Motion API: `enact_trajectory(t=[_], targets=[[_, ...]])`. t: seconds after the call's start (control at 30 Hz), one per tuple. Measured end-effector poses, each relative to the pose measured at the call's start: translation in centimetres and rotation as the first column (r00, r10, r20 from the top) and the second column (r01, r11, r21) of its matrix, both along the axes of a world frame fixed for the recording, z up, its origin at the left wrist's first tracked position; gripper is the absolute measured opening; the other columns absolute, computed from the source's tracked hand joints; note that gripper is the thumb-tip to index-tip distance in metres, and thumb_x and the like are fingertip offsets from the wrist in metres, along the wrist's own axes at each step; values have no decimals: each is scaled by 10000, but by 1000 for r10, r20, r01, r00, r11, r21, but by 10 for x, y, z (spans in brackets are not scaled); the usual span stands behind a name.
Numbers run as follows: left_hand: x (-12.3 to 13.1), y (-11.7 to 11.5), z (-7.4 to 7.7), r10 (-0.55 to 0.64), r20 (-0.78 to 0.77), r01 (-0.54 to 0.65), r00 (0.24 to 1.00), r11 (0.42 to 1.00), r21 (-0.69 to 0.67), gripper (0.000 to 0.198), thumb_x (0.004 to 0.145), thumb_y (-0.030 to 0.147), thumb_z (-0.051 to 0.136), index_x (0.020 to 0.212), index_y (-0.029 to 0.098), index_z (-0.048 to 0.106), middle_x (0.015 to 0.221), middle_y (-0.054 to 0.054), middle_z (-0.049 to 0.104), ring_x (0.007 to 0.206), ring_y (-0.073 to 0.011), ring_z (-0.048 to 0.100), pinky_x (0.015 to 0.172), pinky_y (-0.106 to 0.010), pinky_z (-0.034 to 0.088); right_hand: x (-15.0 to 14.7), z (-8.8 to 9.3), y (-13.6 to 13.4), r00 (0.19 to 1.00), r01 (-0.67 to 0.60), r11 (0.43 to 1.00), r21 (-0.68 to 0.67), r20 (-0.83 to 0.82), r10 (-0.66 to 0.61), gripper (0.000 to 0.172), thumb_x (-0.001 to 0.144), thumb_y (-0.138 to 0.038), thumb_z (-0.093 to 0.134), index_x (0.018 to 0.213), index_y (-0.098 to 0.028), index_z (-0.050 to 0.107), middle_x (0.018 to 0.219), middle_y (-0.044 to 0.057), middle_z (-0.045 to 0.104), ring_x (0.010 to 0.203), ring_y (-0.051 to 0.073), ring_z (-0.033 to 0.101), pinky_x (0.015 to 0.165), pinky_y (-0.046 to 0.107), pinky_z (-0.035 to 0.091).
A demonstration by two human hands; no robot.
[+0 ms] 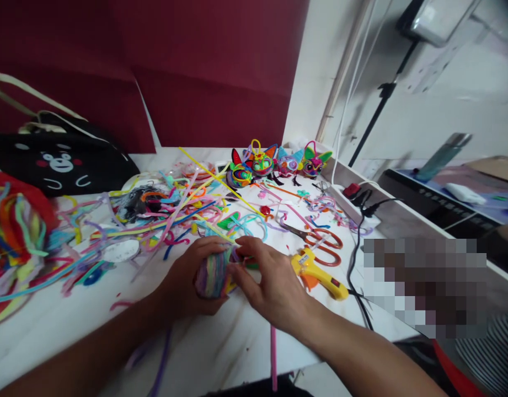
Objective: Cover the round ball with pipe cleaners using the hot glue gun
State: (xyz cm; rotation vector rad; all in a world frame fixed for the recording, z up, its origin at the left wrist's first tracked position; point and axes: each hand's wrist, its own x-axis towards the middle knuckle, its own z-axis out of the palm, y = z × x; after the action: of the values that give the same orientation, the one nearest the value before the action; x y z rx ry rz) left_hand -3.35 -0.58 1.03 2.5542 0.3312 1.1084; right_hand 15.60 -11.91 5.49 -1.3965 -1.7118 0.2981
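My left hand is wrapped around a small rounded piece covered in purple, yellow and blue-green pipe cleaner strips. At the right side of that piece, my right hand pinches with thumb and forefinger; what lies between the fingertips is mostly hidden, though a bit of purple shows there. A pink pipe cleaner extends below my right hand. Just right of the hand lies a yellow hot glue gun, with orange-handled scissors behind it.
Loose pipe cleaners cover the table's middle and left, beside a red bag full of them. Several colourful eared figures stand at the back. A black bag leans at left. Black cables run along the right-hand ledge.
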Motion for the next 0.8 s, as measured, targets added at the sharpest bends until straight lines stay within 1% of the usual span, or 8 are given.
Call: enact_trajectory(t=[0.1, 0.17, 0.23, 0.33, 0.43, 0.53, 0.7, 0.8], targets=[[-3, -1, 10, 14, 7, -14, 1000, 1000, 15, 767, 646, 275, 820, 1332, 244, 479, 1286, -137, 575, 1183, -346, 602, 984, -523, 529, 2, 4, -1, 997, -6, 998, 62, -73, 11, 263, 990, -241, 539, 1241, -163, 544, 1039, 111, 767, 910, 241, 750, 768, 359, 600], [-6, -1, 15, 21, 38, -21, 999, 1000, -5, 779, 626, 296, 831, 1329, 255, 497, 1278, -125, 584, 1177, -356, 603, 980, -530, 528, 3, 5, -1, 991, -10, 992, 127, -131, 27, 231, 999, -208, 514, 1225, -173, 542, 1028, 89, 772, 890, 213, 753, 740, 320, 595], [-8, -1, 19, 14, 72, -9, 997, 998, -66, 789, 610, 334, 844, 1324, 266, 514, 1273, -116, 592, 1173, -367, 603, 981, -534, 526, 3, 5, -1, 980, -21, 980, 197, -192, 60, 211, 998, -174, 505, 1205, -182, 548, 1011, 72, 771, 885, 187, 752, 737, 289, 593], [-11, -4, 25, -16, 114, 40, 993, 976, -214, 762, 659, 465, 840, 1328, 284, 525, 1274, -115, 598, 1157, -366, 614, 972, -526, 532, 4, 5, -1, 958, -31, 956, 293, -263, 112, 202, 993, -134, 507, 1178, -190, 567, 1009, 65, 756, 904, 159, 745, 754, 256, 591], [-13, -9, 32, -45, 145, 100, 988, 912, -397, 726, 720, 595, 784, 1333, 294, 537, 1281, -118, 602, 1122, -350, 633, 940, -502, 546, 6, 7, -1, 962, 0, 926, 378, -252, 103, 190, 978, -119, 531, 1140, -194, 596, 993, 62, 740, 889, 149, 722, 764, 256, 581], [-15, -10, 35, -87, 187, 177, 978, 821, -543, 749, 701, 633, 773, 1334, 298, 557, 1276, -102, 609, 1100, -334, 644, 916, -462, 554, 8, 10, -1, 980, -21, 911, 411, -173, 101, 213, 957, -157, 597, 1167, -196, 601, 1029, 78, 726, 948, 181, 689, 832, 318, 572], [-17, -4, 29, -154, 264, 294, 952, 697, -654, 784, 645, 622, 811, 1319, 296, 579, 1215, -88, 664, 1032, -319, 683, 850, -413, 584, 9, 12, 2, 976, -163, 893, 419, -63, 208, 404, 961, -368, 661, 1312, -202, 549, 1207, 123, 697, 1155, 233, 635, 988, 406, 541], [-16, -3, 27, -248, 303, 391, 920, 617, -683, 777, 657, 608, 808, 1334, 312, 568, 1198, -88, 685, 982, -321, 710, 817, -430, 598, 7, 10, 4, 965, -239, 874, 422, 0, 264, 500, 977, -439, 624, 1377, -161, 507, 1294, 155, 677, 1238, 237, 604, 1055, 413, 510]])
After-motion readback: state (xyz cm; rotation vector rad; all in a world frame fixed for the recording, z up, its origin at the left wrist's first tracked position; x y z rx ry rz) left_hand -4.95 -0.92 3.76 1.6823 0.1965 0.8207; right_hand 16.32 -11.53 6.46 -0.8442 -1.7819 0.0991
